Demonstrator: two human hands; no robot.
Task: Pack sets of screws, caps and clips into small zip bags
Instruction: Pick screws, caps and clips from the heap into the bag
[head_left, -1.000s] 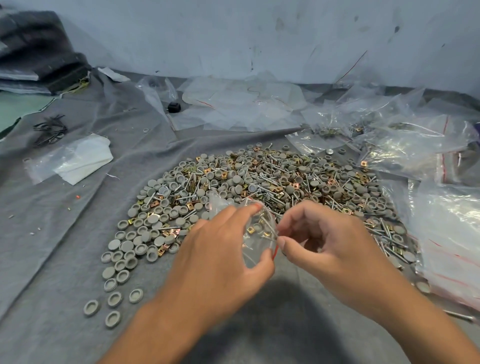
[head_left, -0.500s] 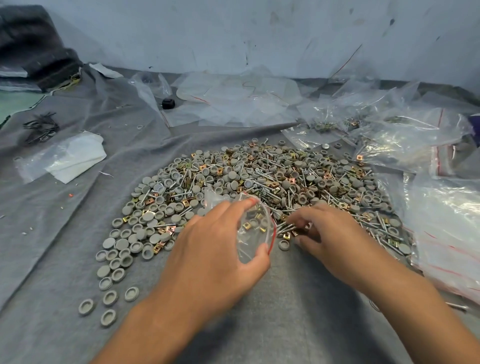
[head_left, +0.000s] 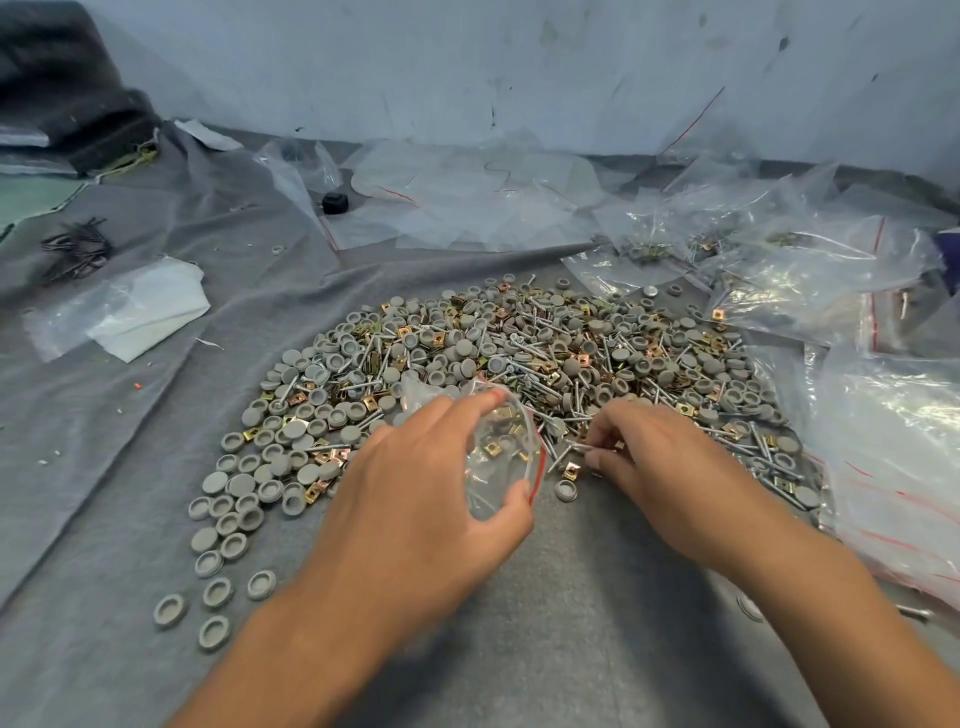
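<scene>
The small zip bag (head_left: 501, 457), mouth open, holds brass clips; the left hand (head_left: 415, 499) grips it. The right hand (head_left: 670, 467) pinches screws (head_left: 584, 447) at the pile's (head_left: 519, 358) near edge.

Zip bag (head_left: 501, 452) before pile (head_left: 519, 364) (touching)

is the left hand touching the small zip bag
Touching. The head view shows the left hand gripping the small zip bag, forefinger on its top edge and thumb under its bottom edge.

The person's left hand (head_left: 415, 499) and right hand (head_left: 670, 478) are bare, without gloves, rings or a watch, and both forearms show no sleeves.
</scene>
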